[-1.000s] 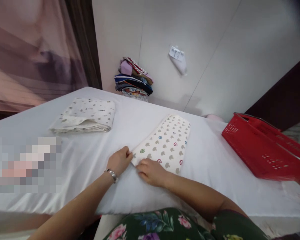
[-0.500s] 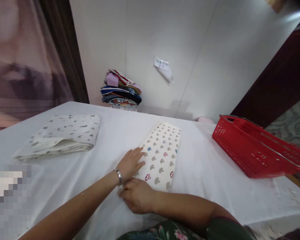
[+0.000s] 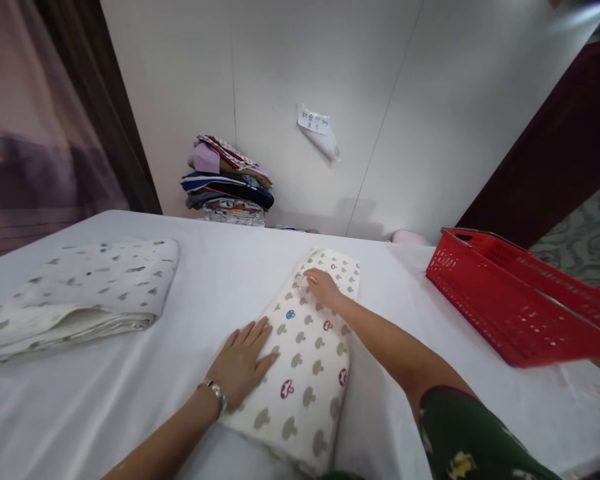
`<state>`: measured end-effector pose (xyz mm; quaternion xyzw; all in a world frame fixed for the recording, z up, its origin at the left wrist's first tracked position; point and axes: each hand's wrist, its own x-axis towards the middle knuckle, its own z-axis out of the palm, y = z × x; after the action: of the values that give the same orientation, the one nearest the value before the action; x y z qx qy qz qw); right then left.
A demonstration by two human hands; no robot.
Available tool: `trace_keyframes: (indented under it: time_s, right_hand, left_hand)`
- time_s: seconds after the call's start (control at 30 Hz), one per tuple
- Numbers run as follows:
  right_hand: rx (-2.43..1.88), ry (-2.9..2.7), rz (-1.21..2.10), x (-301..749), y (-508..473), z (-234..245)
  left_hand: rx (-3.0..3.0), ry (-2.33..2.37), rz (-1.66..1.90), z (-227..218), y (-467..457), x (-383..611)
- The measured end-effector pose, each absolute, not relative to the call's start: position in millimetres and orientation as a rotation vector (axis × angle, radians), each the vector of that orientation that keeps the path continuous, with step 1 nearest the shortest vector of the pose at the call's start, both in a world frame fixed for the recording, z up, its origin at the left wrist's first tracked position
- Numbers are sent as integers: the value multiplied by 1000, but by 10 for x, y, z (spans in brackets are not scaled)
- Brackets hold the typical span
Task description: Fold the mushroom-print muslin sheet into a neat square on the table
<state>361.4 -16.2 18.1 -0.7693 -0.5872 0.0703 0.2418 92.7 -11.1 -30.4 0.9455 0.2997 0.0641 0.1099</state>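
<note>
A folded cream cloth point(image 3: 305, 360) printed with small mushrooms lies lengthwise on the white-covered table point(image 3: 220, 280) in front of me. My left hand point(image 3: 243, 363) lies flat on its near left edge, fingers stretched out, a silver bracelet at the wrist. My right hand point(image 3: 323, 287) rests on the cloth's far end with the fingers curled down onto the fabric; whether they pinch it I cannot make out.
A second folded cream cloth point(image 3: 80, 293) lies at the left of the table. A red plastic basket point(image 3: 515, 300) stands at the right. A stack of folded colourful clothes point(image 3: 227, 183) sits at the back against the pale wall, near a paper note point(image 3: 313, 121).
My right hand has gone from the cloth's near corner up to its far end. My left hand has opened flat on the near edge. The view has shifted closer.
</note>
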Motion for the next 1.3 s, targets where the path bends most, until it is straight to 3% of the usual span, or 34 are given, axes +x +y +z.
trace_keyframes:
  time_s: [0.27,0.7,1.1,1.3]
  right_hand:
    - [-2304,-1578,43,4339,659,112]
    - [-2454,-1664,235,4730,1272,-49]
    - [-2274,-1521,-141,4690,732,-224]
    - [-2392,-1752,49,4688,929,-206]
  left_hand:
    - [2817,810,374,-368,-95,884]
    - [2864,861,295,-389,-104,883]
    - [2860,860,247,-368,-121,880]
    - [2881,852,333,-424,-110,876]
